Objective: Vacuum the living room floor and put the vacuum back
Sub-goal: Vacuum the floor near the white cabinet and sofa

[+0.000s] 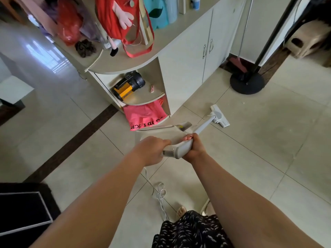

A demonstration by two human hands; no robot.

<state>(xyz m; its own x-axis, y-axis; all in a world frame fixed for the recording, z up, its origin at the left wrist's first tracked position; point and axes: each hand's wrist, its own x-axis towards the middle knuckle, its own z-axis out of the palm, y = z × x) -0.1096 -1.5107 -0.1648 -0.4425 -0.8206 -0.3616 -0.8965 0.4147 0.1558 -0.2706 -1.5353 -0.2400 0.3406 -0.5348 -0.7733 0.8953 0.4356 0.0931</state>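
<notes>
1. Both hands are clamped on the vacuum (180,149): the left hand (152,151) wraps the rear of the handle and the right hand (194,147) grips the body just ahead of it, so the two sit close together. The wand slopes down and away to the floor head (219,116), which rests flat on the tile floor (268,140) just beside the corner of the white cabinet (188,65).

2. The head could knock the cabinet corner or snag the pink bag (145,116) spilling from the lowest shelf, if the next stroke swings left.

3. The white cord (161,194) lies in loose loops on the tiles near the person's sandalled foot (181,211). A step back could catch it and trip the person, or jerk the plug.

4. A stroke carried to the right could reach the black round base (247,83) of the floor stand and rock its pole; it sits well apart for now.

5. What lies under the vacuum body, a pale flat piece with a yellow mark, is probably part of the machine, though it is blurred.
</notes>
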